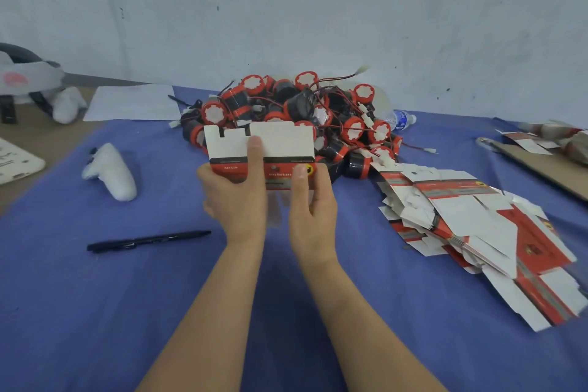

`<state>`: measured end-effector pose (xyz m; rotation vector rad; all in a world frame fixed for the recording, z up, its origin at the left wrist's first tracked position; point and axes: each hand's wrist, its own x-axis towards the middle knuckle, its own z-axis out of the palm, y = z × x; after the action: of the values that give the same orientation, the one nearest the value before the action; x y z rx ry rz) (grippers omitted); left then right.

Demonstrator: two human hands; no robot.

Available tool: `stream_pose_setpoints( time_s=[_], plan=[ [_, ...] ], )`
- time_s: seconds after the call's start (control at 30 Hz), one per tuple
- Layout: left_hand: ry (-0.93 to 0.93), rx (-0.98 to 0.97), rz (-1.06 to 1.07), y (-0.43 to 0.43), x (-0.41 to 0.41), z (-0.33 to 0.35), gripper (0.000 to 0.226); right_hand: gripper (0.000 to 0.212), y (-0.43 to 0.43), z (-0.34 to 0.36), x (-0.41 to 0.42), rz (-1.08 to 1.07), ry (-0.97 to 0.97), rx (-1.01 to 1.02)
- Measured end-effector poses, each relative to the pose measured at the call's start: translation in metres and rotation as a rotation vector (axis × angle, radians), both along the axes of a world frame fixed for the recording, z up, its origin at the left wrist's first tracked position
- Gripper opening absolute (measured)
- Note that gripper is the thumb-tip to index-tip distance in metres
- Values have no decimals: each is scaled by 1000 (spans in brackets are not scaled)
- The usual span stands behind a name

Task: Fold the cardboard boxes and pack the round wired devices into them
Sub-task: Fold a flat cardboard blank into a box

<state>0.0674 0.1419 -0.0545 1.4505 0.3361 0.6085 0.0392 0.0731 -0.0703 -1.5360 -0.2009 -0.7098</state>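
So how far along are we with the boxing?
No finished, packed box is in view. In hand: the left hand and right hand hold one cardboard box, partly folded, white flaps up. Left to do: the pile of round wired devices behind it sits unpacked, and a stack of flat boxes lies to the right.

My blue-covered surface (79, 312) | far: device pile (299, 114), bottle (401, 119), paper (133, 102) | right: flat box stack (477, 232) | left: pen (148, 241), controller (111, 172)
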Motion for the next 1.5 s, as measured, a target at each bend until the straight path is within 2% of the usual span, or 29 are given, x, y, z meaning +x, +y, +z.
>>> stream_pose_setpoints(
  time_s=[0.1, 0.2, 0.3, 0.4, 0.57, 0.7, 0.83, 0.93, 1.03, 1.17, 1.3, 1.5],
  plan=[
    [25, 68, 69, 6, 4, 0, 49, 15, 2, 2, -3, -46, -58, -81],
    [-49, 137, 102, 10, 4, -1, 44, 16, 2, 2, -3, -77, -88, -126],
    [-114, 75, 26, 7, 1, -1, 45, 31, 6, -2, -3, -121, -93, -214],
    [-88, -5, -48, 6, 3, -2, 53, 45, 6, -5, -1, -151, -56, -268],
    [-6, -119, -39, 8, 8, -5, 57, 50, 0, -8, 2, -217, -52, -341],
    [-18, -57, -10, 8, 7, -7, 45, 49, 1, -8, 3, -231, -59, -383],
    [-197, 76, -54, 2, -2, -7, 26, 48, -4, -6, 5, -241, 69, -346],
    [-289, 157, -164, -3, -6, -9, 38, 54, -13, -6, 9, -220, 166, -340],
    [-309, 150, -353, -9, -10, -9, 59, 74, -13, -6, 9, -79, 217, -251],
    [-296, 94, -414, -6, -11, -6, 48, 51, -22, -6, 11, 7, 245, -100],
    [-269, 65, -494, -6, -12, -6, 48, 65, -36, 4, 11, 75, 177, -23],
    [-262, 22, -469, -5, -10, -8, 49, 37, -49, 10, 9, 177, 117, -9]
  ],
)
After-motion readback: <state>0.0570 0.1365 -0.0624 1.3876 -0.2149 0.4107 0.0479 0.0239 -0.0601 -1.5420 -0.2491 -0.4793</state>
